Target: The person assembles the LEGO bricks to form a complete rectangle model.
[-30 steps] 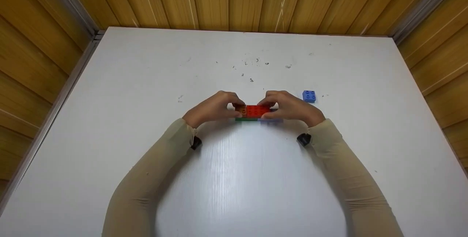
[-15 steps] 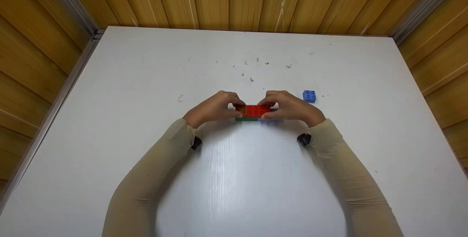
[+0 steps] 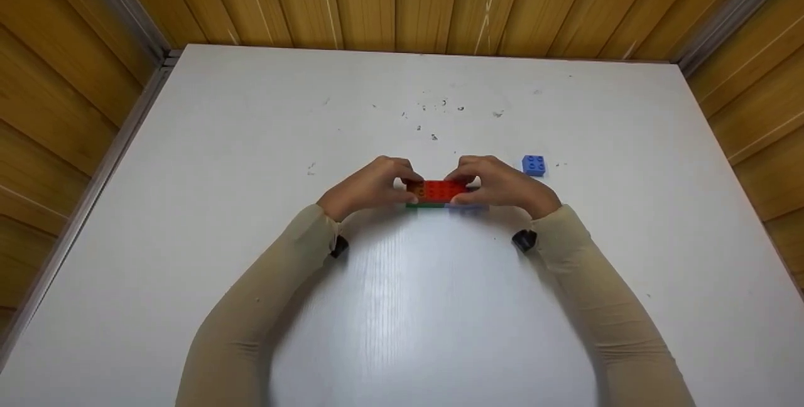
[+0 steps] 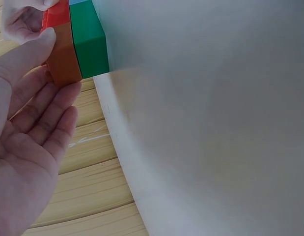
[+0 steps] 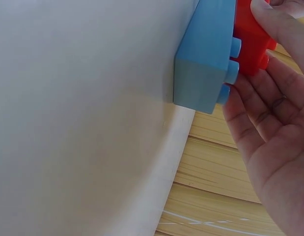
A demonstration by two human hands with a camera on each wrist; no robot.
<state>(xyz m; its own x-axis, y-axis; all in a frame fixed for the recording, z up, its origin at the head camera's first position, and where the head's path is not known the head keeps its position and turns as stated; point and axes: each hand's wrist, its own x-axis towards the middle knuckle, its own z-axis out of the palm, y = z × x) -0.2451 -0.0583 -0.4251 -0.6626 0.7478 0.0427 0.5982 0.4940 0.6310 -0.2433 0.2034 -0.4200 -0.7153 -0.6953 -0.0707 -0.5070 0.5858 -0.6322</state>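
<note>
My left hand (image 3: 370, 188) pinches an orange toy brick (image 4: 64, 54) between thumb and fingers. Directly beside it is a red studded brick (image 3: 443, 190), held by the thumb and fingers of my right hand (image 3: 505, 188). Both bricks sit on a lower row. In the left wrist view a green brick (image 4: 90, 44) lies under the orange one. A light blue brick (image 5: 203, 54) lies under the red one in the right wrist view, with bare studs at its outer end. Fingers hide parts of the upper bricks.
A separate blue brick (image 3: 533, 165) stands on the white table (image 3: 402, 306), behind and to the right of my right hand. Dark scuff marks dot the tabletop farther back. Wood-patterned panels (image 3: 427, 2) rise beyond the back edge and at both sides.
</note>
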